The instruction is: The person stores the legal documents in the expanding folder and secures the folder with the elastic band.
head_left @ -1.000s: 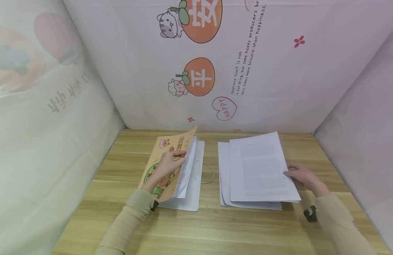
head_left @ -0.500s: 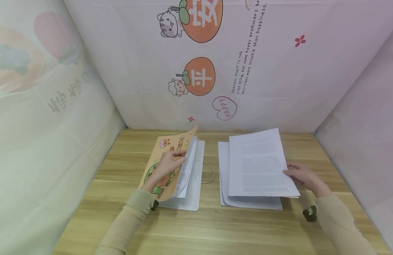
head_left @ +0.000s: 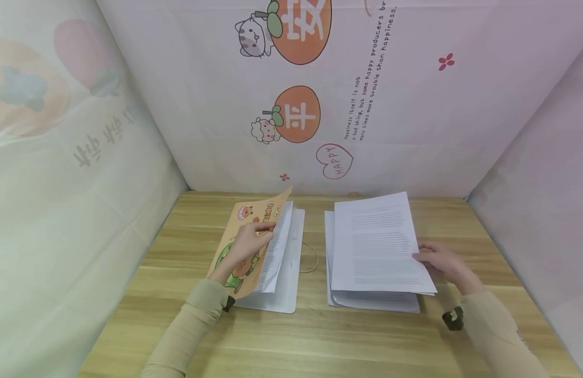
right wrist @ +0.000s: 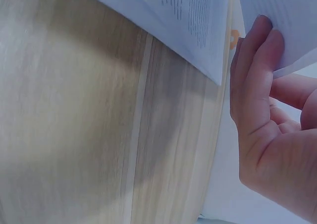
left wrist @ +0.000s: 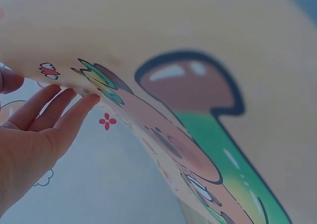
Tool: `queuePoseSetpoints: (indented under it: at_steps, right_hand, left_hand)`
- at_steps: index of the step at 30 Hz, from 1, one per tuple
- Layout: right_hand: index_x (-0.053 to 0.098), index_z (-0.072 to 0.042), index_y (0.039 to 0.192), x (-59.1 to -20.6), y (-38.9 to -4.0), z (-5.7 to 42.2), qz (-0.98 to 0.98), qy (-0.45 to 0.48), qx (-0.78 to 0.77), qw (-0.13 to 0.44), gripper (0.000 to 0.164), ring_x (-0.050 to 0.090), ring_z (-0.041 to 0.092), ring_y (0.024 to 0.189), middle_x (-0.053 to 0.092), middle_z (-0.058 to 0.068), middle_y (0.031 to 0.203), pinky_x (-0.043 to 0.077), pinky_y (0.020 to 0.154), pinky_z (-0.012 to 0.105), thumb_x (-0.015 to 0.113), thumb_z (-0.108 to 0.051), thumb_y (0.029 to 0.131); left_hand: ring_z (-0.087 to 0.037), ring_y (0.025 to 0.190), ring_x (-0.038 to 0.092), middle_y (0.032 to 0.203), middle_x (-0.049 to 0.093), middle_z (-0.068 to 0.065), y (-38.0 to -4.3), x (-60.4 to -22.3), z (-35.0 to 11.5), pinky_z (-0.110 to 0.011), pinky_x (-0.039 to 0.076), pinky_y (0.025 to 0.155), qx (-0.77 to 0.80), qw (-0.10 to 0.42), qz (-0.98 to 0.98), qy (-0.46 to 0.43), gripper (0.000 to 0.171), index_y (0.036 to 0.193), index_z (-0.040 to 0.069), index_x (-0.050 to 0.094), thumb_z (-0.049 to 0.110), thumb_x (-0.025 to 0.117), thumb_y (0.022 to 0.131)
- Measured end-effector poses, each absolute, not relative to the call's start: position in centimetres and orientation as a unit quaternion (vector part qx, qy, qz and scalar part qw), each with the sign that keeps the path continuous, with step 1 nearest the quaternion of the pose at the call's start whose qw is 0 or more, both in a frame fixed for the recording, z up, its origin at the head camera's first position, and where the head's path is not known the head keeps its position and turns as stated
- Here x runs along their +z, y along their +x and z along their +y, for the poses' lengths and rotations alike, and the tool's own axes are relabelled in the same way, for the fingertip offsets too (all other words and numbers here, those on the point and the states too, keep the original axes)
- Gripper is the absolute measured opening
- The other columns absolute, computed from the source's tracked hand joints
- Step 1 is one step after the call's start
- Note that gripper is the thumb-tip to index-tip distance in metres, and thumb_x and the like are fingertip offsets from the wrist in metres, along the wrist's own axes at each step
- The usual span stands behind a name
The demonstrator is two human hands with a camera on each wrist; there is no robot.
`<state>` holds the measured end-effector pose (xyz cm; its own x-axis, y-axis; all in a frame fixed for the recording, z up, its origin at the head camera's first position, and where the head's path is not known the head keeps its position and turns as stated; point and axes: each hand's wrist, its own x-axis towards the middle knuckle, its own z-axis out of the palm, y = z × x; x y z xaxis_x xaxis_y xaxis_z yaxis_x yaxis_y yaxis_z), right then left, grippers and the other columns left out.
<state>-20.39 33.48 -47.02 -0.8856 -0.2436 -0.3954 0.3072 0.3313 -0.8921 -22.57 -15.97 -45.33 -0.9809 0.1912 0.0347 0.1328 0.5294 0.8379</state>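
On the left lies a folder with an orange cartoon cover (head_left: 246, 270), its free edge raised. My left hand (head_left: 247, 244) pinches that edge; in the left wrist view the fingers (left wrist: 67, 117) lie under the cover and the thumb shows at the far left. Printed sheets (head_left: 278, 247) sit inside, over a pale back board (head_left: 288, 278). On the right, my right hand (head_left: 444, 262) grips several printed sheets (head_left: 376, 241) by their right edge, fingers on one face and thumb on the other. These sheets tilt up over a lower paper stack (head_left: 376, 302) that they mostly hide.
A thin elastic cord (head_left: 317, 257) loops out from the folder's right side onto the wooden table (head_left: 291, 341). Printed cloth walls (head_left: 400, 157) enclose the table at the back and both sides.
My right hand has shifted left, carrying the held sheets further over the lower stack; their bottom edge has also risen slightly. The left hand and the raised cover stay put.
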Motion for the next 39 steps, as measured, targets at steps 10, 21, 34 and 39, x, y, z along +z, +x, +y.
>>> queuePoseSetpoints:
  at_steps: [10,21,34,39]
  right_hand:
    - [0.023,0.022,0.140,-47.0,-20.5,32.2,0.783,0.019,-0.574,0.239,0.058,0.069,0.007,0.081,0.069,-0.008,0.089,0.059,0.074,0.028,0.051,-0.007,0.098]
    - [0.025,0.022,0.140,-47.4,-20.7,30.9,0.770,-0.008,-0.590,0.243,0.057,0.069,0.008,0.083,0.069,-0.007,0.093,0.059,0.076,0.029,0.051,-0.005,0.098]
    - [0.028,0.022,0.136,-47.7,-20.6,31.1,0.775,-0.013,-0.585,0.239,0.051,0.069,0.007,0.082,0.069,-0.006,0.093,0.058,0.075,0.029,0.050,-0.005,0.099]
    - [0.028,0.023,0.135,-47.8,-20.6,31.4,0.772,-0.020,-0.587,0.243,0.050,0.069,0.007,0.081,0.070,-0.006,0.093,0.058,0.074,0.028,0.048,-0.005,0.100]
  left_hand:
    - [-0.018,0.076,0.056,0.125,0.069,-0.017,-22.6,-45.2,-16.2,-0.021,0.032,0.049,0.494,0.022,0.863,0.100,0.042,0.128,0.003,0.066,0.014,0.055,0.089]
    - [-0.028,0.121,0.063,0.131,0.067,-0.013,-22.5,-45.2,-16.0,-0.032,0.055,0.084,0.492,0.018,0.863,0.112,0.047,0.137,0.011,0.059,0.013,0.056,0.091]
    - [-0.011,0.066,0.054,0.138,0.063,-0.008,-22.4,-45.3,-15.7,-0.018,0.027,0.043,0.492,0.039,0.862,0.118,0.035,0.121,0.012,0.072,0.010,0.053,0.091]
    - [-0.008,0.049,0.033,0.139,0.062,-0.011,-22.4,-45.4,-15.5,-0.018,0.027,0.042,0.489,0.041,0.862,0.123,0.034,0.119,0.010,0.072,0.010,0.053,0.091]
